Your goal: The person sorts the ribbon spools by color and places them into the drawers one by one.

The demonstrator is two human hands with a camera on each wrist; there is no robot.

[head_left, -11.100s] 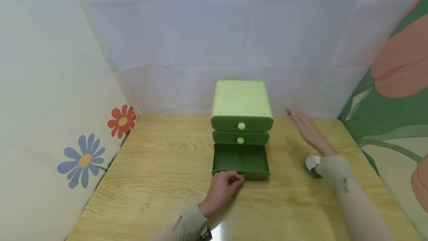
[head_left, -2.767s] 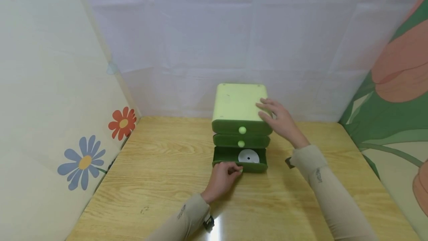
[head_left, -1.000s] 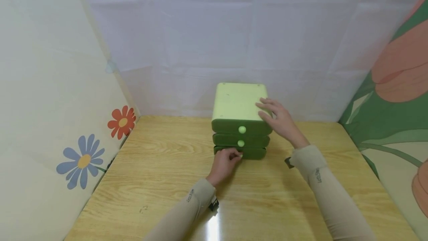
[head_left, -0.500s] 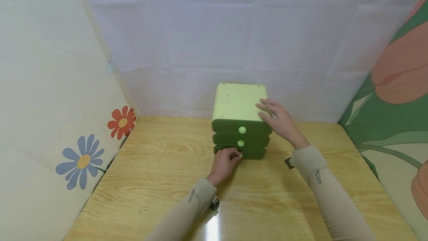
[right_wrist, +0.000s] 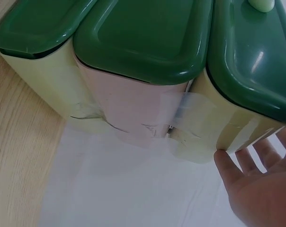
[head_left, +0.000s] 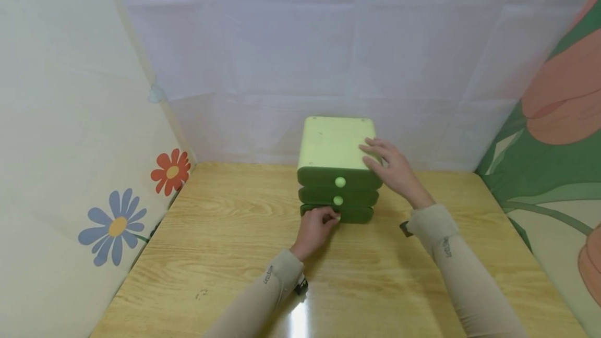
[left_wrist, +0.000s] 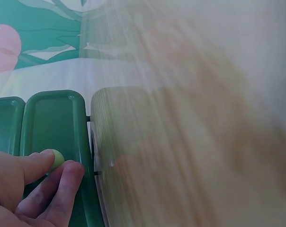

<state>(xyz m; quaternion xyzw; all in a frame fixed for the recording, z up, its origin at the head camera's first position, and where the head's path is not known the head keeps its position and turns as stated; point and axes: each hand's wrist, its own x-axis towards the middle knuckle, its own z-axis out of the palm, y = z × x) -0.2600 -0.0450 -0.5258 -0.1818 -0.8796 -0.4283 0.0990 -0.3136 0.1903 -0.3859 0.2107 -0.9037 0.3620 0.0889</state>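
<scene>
A small three-drawer cabinet (head_left: 338,142) with a pale green top and dark green drawer fronts stands on the table. My left hand (head_left: 315,231) pinches the pale green knob (left_wrist: 58,160) of the bottom drawer (head_left: 357,216) between thumb and fingers. That drawer is pushed in, and its inside is hidden. Spread over the cabinet's top right edge, my right hand (head_left: 393,168) rests with relaxed fingers, its fingertips on the pale green side in the right wrist view. Above the bottom drawer, the middle knob (head_left: 338,201) and top knob (head_left: 340,182) show untouched.
The wood-grain table (head_left: 225,233) extends around the cabinet. A white cloth (head_left: 263,67) hangs behind it, and flowered panels stand left and right. Clear tape (right_wrist: 190,113) joins the stacked units along the right side, with a pink middle unit (right_wrist: 124,101).
The bottom drawer, earlier out and bare, then with a white disc in it, has been pushed in by my left hand. The right hand came to the cabinet; the last second shows no movement.
</scene>
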